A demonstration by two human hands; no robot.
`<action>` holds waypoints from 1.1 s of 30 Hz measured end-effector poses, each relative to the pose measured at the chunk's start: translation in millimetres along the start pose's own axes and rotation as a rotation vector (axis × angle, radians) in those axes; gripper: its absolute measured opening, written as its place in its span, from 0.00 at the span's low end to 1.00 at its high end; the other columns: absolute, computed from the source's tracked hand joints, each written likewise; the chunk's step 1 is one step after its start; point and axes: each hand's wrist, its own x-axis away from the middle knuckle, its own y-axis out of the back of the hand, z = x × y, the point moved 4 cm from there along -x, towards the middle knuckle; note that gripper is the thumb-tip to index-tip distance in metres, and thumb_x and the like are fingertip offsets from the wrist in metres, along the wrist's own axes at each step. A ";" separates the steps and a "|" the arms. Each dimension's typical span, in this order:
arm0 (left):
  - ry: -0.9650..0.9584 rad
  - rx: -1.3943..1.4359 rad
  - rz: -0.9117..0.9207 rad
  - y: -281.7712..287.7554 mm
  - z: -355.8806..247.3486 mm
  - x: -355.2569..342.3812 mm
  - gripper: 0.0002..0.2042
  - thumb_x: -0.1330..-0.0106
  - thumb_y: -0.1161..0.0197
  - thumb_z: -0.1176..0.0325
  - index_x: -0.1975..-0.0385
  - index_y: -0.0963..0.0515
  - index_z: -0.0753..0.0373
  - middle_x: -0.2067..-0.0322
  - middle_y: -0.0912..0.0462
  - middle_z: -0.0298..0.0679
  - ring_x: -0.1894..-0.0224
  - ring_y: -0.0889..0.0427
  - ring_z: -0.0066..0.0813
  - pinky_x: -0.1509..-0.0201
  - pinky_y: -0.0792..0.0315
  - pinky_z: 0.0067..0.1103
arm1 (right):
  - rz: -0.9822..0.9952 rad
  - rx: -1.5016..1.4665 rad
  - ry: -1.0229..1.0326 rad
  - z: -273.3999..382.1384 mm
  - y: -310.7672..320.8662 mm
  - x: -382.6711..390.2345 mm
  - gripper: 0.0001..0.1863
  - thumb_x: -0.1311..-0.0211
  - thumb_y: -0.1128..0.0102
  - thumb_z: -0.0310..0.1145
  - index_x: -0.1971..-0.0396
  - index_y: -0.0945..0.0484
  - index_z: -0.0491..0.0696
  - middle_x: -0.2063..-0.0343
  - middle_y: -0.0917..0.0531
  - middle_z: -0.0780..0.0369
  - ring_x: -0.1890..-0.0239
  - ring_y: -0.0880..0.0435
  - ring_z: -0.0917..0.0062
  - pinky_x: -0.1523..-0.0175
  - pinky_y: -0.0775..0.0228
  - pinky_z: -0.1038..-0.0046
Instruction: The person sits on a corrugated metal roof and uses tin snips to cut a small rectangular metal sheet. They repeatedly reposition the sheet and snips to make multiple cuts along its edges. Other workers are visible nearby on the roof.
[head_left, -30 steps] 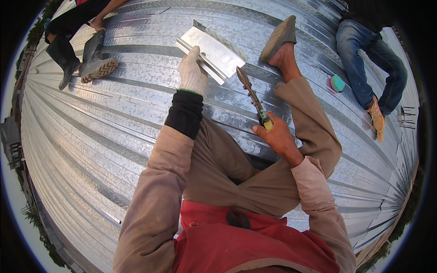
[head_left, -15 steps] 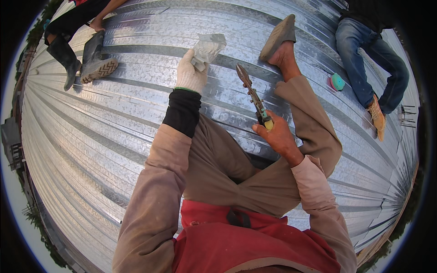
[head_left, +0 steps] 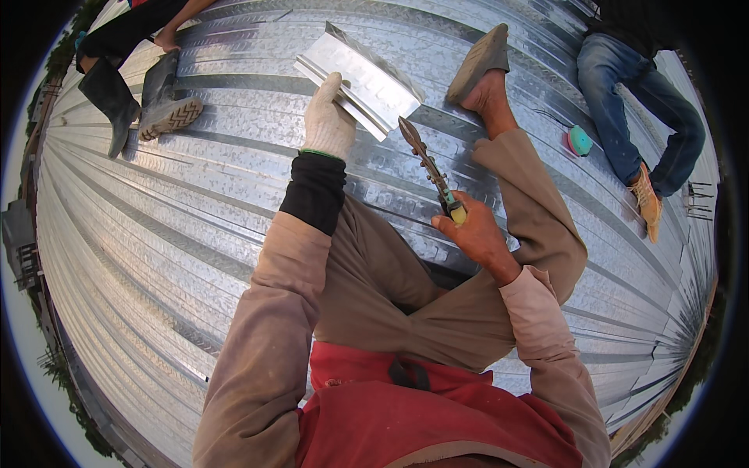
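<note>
My left hand, in a white knit glove, is closed on the near folded edge of a bent sheet-metal piece. The shiny piece is held up above the ribbed metal decking, its long side slanting down to the right. My bare right hand grips a pair of tin snips by the handles, which show green and yellow. The blades look closed and point up and away, their tips close to the right corner of the sheet-metal piece. Whether they touch it I cannot tell.
Ribbed galvanized decking spreads all around me. A person in black boots sits at the far left; another in blue jeans is at the far right. A green and pink round object lies near the jeans. My sandalled foot is ahead.
The sheet-metal piece has been turned in my left hand, so its broad face and folded edge now show. The tin snips have shifted slightly down and left.
</note>
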 end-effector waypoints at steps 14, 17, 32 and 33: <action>0.008 -0.284 0.156 -28.1 5.0 12.7 0.18 0.24 0.35 0.71 0.39 0.24 0.73 0.48 0.16 0.41 0.46 0.18 0.28 0.39 0.24 0.25 | -0.009 0.087 -0.074 -2.3 0.9 -0.2 0.31 0.39 0.25 0.46 0.43 0.20 0.40 0.62 0.14 0.49 0.59 0.14 0.58 0.49 0.24 0.62; -0.001 -0.332 0.160 -32.0 3.8 18.9 0.19 0.24 0.35 0.71 0.39 0.23 0.73 0.48 0.16 0.40 0.45 0.18 0.28 0.39 0.24 0.25 | 0.010 0.086 -0.105 -1.2 2.2 -1.0 0.31 0.39 0.25 0.46 0.42 0.20 0.40 0.61 0.13 0.49 0.58 0.14 0.58 0.48 0.24 0.62; -0.009 -0.331 0.131 -39.0 1.3 23.9 0.21 0.22 0.37 0.68 0.35 0.27 0.73 0.44 0.18 0.43 0.42 0.19 0.30 0.37 0.25 0.25 | 0.007 0.130 -0.143 -3.7 2.2 -1.8 0.32 0.39 0.25 0.47 0.41 0.20 0.41 0.60 0.13 0.47 0.56 0.13 0.56 0.48 0.24 0.60; -0.011 -0.348 0.143 -37.0 0.8 23.3 0.23 0.21 0.38 0.67 0.33 0.30 0.75 0.42 0.19 0.45 0.39 0.20 0.31 0.35 0.27 0.25 | 0.012 0.133 -0.143 -3.6 1.7 -2.3 0.32 0.39 0.25 0.47 0.41 0.20 0.41 0.60 0.13 0.48 0.56 0.13 0.56 0.48 0.24 0.60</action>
